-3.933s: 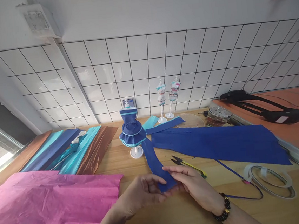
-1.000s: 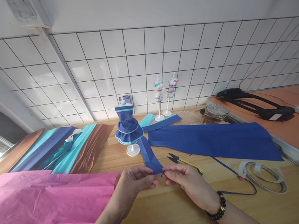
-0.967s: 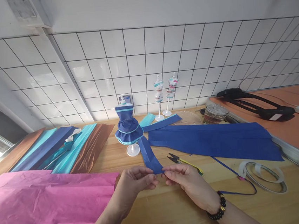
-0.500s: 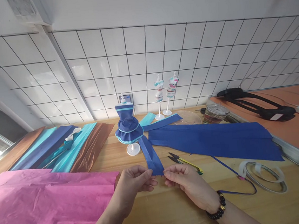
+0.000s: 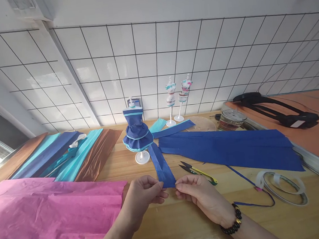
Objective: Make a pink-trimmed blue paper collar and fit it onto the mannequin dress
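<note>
A strip of blue crepe paper (image 5: 163, 168) runs from beside the small dress form toward me. My left hand (image 5: 147, 194) pinches its near left corner between thumb and fingers. At the near right corner, my right hand (image 5: 193, 191) pinches the same strip. Behind it stands the dress form in a blue ruffled dress (image 5: 137, 131) with light-blue trim, upright on a white round base. Yellow-handled thread snips (image 5: 200, 172) lie just beyond my right hand, blades pointing left.
Pink paper (image 5: 55, 208) and brown, teal and blue sheets cover the left. A wide blue sheet (image 5: 230, 148), a tape roll (image 5: 284, 188) and a glass jar (image 5: 231, 119) lie right. Two white dress forms (image 5: 171, 99) stand by the tiled wall. A black headset-like frame (image 5: 277, 110) rests on the orange surface.
The view has shifted very slightly. Both hands keep their pinch on the blue strip's near end, with hardly any movement.
</note>
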A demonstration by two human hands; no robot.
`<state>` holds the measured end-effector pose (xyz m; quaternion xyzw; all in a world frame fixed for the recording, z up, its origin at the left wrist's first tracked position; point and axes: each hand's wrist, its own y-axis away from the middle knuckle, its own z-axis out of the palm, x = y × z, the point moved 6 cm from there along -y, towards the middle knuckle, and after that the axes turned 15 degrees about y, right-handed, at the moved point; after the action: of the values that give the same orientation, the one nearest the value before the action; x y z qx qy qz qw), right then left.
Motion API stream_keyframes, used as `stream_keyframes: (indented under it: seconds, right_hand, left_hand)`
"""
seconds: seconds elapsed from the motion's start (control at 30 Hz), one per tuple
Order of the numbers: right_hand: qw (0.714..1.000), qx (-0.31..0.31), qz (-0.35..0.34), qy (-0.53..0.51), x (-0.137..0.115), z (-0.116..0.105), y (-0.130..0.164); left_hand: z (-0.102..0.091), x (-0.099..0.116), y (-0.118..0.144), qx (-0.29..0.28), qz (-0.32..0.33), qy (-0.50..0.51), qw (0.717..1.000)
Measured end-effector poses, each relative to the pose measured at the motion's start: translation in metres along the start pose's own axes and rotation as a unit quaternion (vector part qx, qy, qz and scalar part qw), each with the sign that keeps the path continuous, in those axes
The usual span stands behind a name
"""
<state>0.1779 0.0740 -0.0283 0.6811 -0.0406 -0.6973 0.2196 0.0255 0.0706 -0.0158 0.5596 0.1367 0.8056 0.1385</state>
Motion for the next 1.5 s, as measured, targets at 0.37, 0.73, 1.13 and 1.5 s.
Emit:
stream_keyframes:
  seconds: [0.37,0.73,1.13,1.5]
  right_hand:
    - [0.999,0.024,0.007,0.020,0.0019,-0.0015,-0.0011]
    - [0.999,0.035,0.007,0.017,0.0025,-0.0022,-0.0009]
    - [0.999,0.034,-0.005,0.020,0.0025,-0.0021,-0.0008]
    - [0.997,0.027,-0.045,0.054,-0.0035,-0.0004,0.0002]
  left_hand:
    - [-0.0013,-0.0041,-0.0032,0.014,0.023,-0.030,0.999]
    - [0.0001,-0.0019,-0.0029,0.010,0.054,-0.051,0.997]
    - [0.0011,-0.0013,-0.0033,-0.021,0.063,-0.051,0.996]
    - [0.0037,-0.0006,-0.0050,-0.063,0.095,-0.082,0.990]
